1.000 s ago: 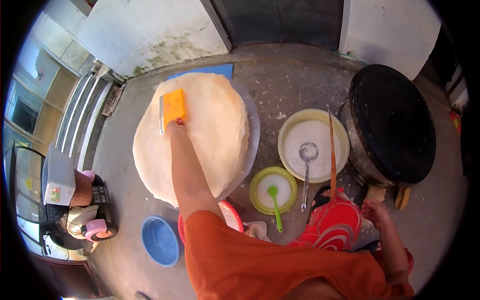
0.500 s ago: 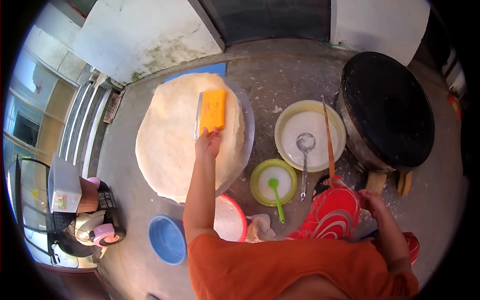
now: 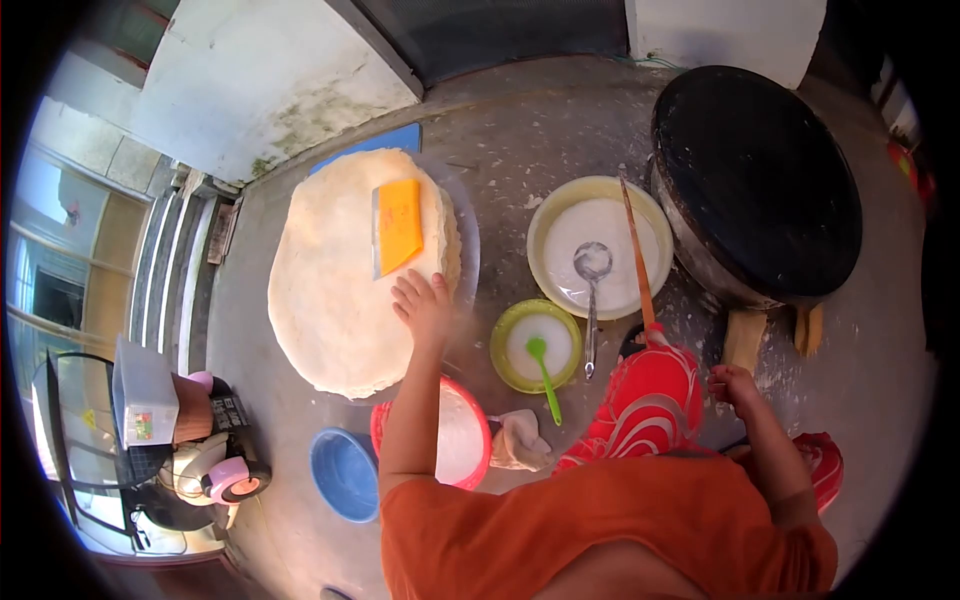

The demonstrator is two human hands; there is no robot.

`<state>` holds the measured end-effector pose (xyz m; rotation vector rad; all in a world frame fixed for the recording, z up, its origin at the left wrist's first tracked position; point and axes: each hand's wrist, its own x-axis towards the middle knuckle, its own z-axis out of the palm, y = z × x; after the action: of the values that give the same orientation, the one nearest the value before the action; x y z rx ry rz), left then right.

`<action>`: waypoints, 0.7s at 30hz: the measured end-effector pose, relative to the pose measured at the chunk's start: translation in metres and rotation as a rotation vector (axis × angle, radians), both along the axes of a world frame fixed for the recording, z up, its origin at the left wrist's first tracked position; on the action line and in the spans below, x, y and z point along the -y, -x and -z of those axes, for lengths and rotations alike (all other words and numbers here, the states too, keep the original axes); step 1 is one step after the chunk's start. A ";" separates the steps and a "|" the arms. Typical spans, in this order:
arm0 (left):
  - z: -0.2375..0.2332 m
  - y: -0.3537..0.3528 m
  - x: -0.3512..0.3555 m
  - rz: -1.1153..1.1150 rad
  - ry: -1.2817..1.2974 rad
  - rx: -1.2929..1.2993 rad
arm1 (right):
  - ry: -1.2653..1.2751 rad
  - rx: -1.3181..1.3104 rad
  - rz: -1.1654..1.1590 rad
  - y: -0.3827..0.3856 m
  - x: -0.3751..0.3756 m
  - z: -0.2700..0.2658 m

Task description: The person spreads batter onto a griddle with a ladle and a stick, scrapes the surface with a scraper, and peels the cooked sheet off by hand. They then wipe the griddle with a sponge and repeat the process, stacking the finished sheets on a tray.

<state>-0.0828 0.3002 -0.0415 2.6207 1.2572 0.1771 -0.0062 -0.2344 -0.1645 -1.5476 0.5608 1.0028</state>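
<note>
A tall stack of thin pale flatbreads [image 3: 330, 290] stands on the left. On top lies a scraper [image 3: 400, 225] with a broad orange-yellow handle and a thin blade edge. My left hand [image 3: 425, 308] rests at the stack's right side just below the scraper, fingers spread and apart from it. Above my knee, my right hand [image 3: 737, 388] is closed with its fingers curled, and nothing shows in it. Nearest to it are my red-and-white trouser leg [image 3: 640, 400] and the round black griddle [image 3: 755, 185].
A cream basin [image 3: 545, 235] of white batter holds a metal ladle [image 3: 591, 300], with a wooden stick [image 3: 637, 250] across its rim. A green bowl [image 3: 503, 365] has a green spatula [image 3: 546, 375]. Red [image 3: 482, 440] and blue [image 3: 340, 480] basins and a cloth [image 3: 520, 442] lie nearer me.
My left hand has let go of the scraper, which now lies on the flatbreads, and has drawn back slightly toward me. My right hand stays curled. The view has shifted a little.
</note>
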 end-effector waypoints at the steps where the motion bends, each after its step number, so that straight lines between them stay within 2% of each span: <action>1: 0.001 0.000 0.000 -0.017 0.002 0.009 | -0.008 0.012 0.001 0.000 0.002 0.003; 5: -0.001 -0.003 0.006 -0.026 0.022 0.015 | 0.026 0.065 0.016 0.001 0.008 0.003; 9: 0.010 -0.005 -0.002 -0.051 -0.088 -0.079 | 0.028 0.098 0.032 -0.003 0.022 0.026; 11: 0.014 -0.001 -0.011 -0.006 -0.103 -0.112 | 0.220 0.288 0.008 -0.003 0.030 0.050; 13: -0.009 -0.004 0.024 -0.053 -0.320 -0.169 | 0.614 0.549 -0.117 -0.007 0.033 0.046; 14: -0.008 0.002 0.025 0.044 -0.425 -0.118 | 0.760 0.623 -0.085 -0.008 0.037 0.046; 15: -0.003 0.010 0.023 0.227 -0.475 0.104 | 0.904 0.694 -0.062 -0.010 0.038 0.044; 16: -0.019 0.008 0.052 0.378 -0.429 0.211 | 0.943 0.589 -0.048 -0.016 0.033 0.026; 17: -0.028 0.006 0.078 0.406 -0.421 0.212 | 0.971 0.489 -0.042 -0.021 0.029 0.008; 19: -0.040 0.009 0.127 0.615 -0.082 0.360 | 1.016 0.459 -0.063 -0.025 0.026 0.019; 21: -0.049 0.014 0.180 0.687 0.152 0.398 | 1.049 0.456 -0.102 -0.034 0.020 0.029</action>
<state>-0.0964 0.1203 0.0070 2.5407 0.2096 0.4266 0.0280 -0.2540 -0.1931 -2.6534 0.7268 0.3545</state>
